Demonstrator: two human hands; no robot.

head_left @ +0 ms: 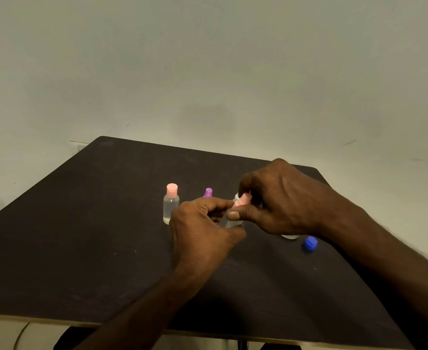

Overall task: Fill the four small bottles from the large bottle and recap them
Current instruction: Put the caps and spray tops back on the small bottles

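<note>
A small clear bottle point(229, 219) sits tilted between the 2 hands near the middle of the dark worktop point(81, 248), its neck leaning toward the right and away from the viewer. The left hand point(203, 233) is curled around the bottle's lower body, with the forefinger stretched toward the neck. The right hand point(278, 200) comes in from the right, its thumb lying across the bottle's shoulder and its fingers bent over a pink cap point(243, 200), which it pinches at the bottle's mouth; whether the cap is seated or only held against the neck cannot be told. Just left of the hands stands another small bottle point(170, 209), upright, capped in pink and holding clear liquid up to its shoulder. Behind the left hand's knuckles a purple cap point(208, 192) shows, the bottle under it being hidden by the hand. Under the right wrist the pale base of a larger container point(290, 236) peeks out, the rest of it covered by the hand. Just beside that, toward the right edge of the worktop, a blue cap point(310, 243) lies loose on the surface. Both bare forearms reach in from the near edge. Beyond the worktop rises a plain pale wall point(208, 72).
</note>
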